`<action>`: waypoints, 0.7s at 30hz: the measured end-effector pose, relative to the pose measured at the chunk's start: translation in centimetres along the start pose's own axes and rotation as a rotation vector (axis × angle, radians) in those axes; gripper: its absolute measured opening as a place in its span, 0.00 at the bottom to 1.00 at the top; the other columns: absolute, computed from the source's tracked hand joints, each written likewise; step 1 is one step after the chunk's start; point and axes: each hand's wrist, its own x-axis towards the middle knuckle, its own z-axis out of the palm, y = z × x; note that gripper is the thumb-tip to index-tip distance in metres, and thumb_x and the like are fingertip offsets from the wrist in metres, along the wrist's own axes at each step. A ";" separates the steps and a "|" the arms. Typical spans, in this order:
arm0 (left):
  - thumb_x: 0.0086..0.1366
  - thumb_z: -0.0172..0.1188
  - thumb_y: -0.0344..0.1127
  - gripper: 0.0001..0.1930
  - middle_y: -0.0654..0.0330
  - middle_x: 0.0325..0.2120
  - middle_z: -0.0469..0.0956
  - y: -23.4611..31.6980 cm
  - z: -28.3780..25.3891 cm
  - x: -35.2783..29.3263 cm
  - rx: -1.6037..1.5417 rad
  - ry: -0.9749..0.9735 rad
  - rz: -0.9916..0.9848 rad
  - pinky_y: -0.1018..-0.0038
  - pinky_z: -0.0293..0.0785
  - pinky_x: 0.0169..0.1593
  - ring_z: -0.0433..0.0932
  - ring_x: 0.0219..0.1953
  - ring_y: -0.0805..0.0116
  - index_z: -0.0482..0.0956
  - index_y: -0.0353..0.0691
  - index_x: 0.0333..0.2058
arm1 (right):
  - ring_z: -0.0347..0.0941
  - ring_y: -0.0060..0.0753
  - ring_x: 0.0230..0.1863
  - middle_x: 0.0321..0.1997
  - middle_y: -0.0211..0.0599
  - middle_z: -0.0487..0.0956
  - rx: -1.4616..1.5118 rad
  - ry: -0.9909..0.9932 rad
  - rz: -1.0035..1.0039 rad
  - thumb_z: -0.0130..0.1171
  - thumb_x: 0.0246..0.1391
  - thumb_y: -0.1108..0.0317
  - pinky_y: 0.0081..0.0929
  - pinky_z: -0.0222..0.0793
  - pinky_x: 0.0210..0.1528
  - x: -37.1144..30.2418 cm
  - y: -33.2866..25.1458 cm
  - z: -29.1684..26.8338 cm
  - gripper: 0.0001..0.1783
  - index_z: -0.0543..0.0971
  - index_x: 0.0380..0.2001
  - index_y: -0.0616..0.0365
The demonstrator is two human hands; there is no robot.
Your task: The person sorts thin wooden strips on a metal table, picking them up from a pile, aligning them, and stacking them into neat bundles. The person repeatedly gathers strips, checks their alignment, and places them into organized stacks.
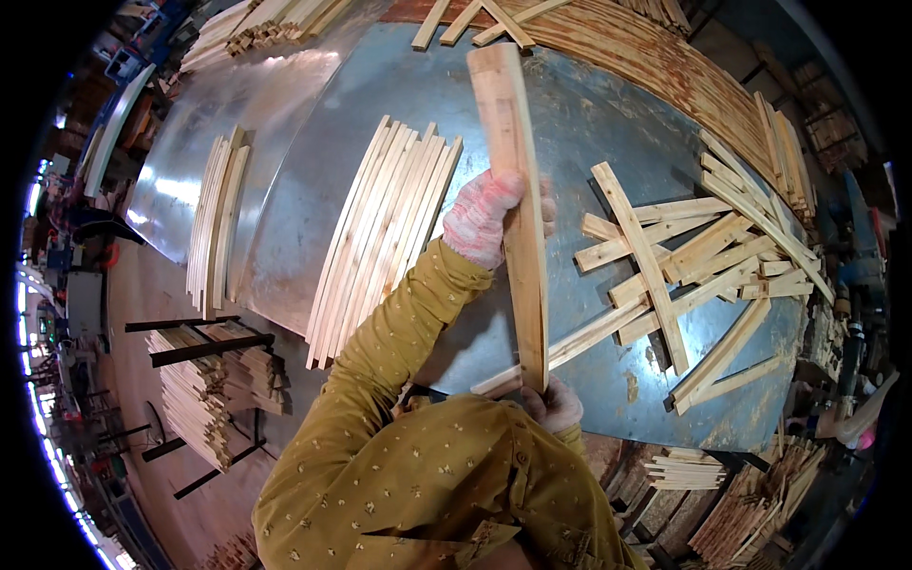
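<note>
My left hand [480, 217], in a white and pink knit glove, is closed around the middle of a wooden board [522, 228]. Its fingertips show past the board's right edge. The board is held up on edge over the metal table [456, 332], with its wide far end raised. At the near end, close to my body, my right hand [556, 407] in a similar glove grips the board's tip; its fingers are partly hidden. Just behind that end, a wooden strip [598, 334] lies slantwise on the table.
Left of my arm lies a row of side-by-side strips [380, 228], with a smaller bundle [217, 223] farther left. Loose crossed pieces [689, 256] cover the right side. Wooden planks [655, 66] line the far edge. A metal rack [204, 351] with stacked wood stands below left.
</note>
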 end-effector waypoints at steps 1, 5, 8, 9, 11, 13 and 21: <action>0.62 0.62 0.57 0.26 0.58 0.27 0.77 -0.1 -0.7 0.6 -0.179 -0.119 -0.050 0.67 0.78 0.33 0.77 0.28 0.65 0.76 0.36 0.42 | 0.77 0.27 0.42 0.42 0.37 0.82 -0.139 0.000 0.052 0.56 0.58 0.73 0.26 0.75 0.45 0.2 -1.1 -0.4 0.18 0.73 0.52 0.64; 0.68 0.52 0.61 0.27 0.60 0.23 0.74 -1.1 -4.3 3.6 -0.543 -0.268 -0.172 0.65 0.75 0.27 0.74 0.23 0.64 0.76 0.37 0.39 | 0.78 0.26 0.43 0.41 0.36 0.83 0.150 0.114 -0.075 0.59 0.57 0.71 0.26 0.74 0.48 0.2 2.0 2.4 0.24 0.70 0.56 0.63; 0.71 0.53 0.48 0.24 0.58 0.32 0.77 -1.0 -5.0 4.3 -0.100 0.167 -0.174 0.71 0.78 0.38 0.77 0.33 0.64 0.71 0.34 0.55 | 0.78 0.27 0.40 0.36 0.33 0.83 0.187 -0.027 0.177 0.60 0.55 0.69 0.27 0.73 0.47 1.7 -4.4 3.1 0.24 0.71 0.55 0.63; 0.70 0.54 0.45 0.22 0.57 0.35 0.78 -1.6 -5.2 4.1 -0.081 0.147 -0.175 0.71 0.78 0.41 0.78 0.36 0.63 0.71 0.34 0.55 | 0.78 0.28 0.40 0.35 0.32 0.83 0.261 -0.085 0.222 0.59 0.56 0.67 0.27 0.74 0.46 2.3 -4.4 2.8 0.23 0.71 0.53 0.63; 0.69 0.55 0.38 0.20 0.55 0.40 0.80 -2.0 -6.3 2.8 -0.045 0.111 -0.184 0.69 0.78 0.47 0.80 0.41 0.61 0.71 0.35 0.55 | 0.78 0.29 0.38 0.34 0.32 0.82 0.418 -0.195 0.317 0.58 0.58 0.63 0.27 0.74 0.43 3.2 -2.8 2.2 0.21 0.72 0.50 0.62; 0.66 0.60 0.36 0.21 0.56 0.41 0.79 -2.5 -8.0 1.0 0.039 0.087 -0.325 0.69 0.78 0.50 0.79 0.44 0.65 0.71 0.35 0.55 | 0.78 0.30 0.35 0.34 0.36 0.82 0.673 -0.326 0.319 0.56 0.60 0.55 0.29 0.74 0.35 4.8 -1.1 2.1 0.22 0.73 0.49 0.61; 0.54 0.68 0.58 0.52 0.46 0.66 0.59 7.8 -13.4 -1.2 2.136 0.073 0.900 0.55 0.54 0.69 0.57 0.69 0.52 0.51 0.38 0.69 | 0.75 0.26 0.23 0.30 0.38 0.81 0.424 -0.334 0.230 0.48 0.65 0.44 0.22 0.72 0.22 12.2 -6.8 -1.8 0.28 0.76 0.47 0.61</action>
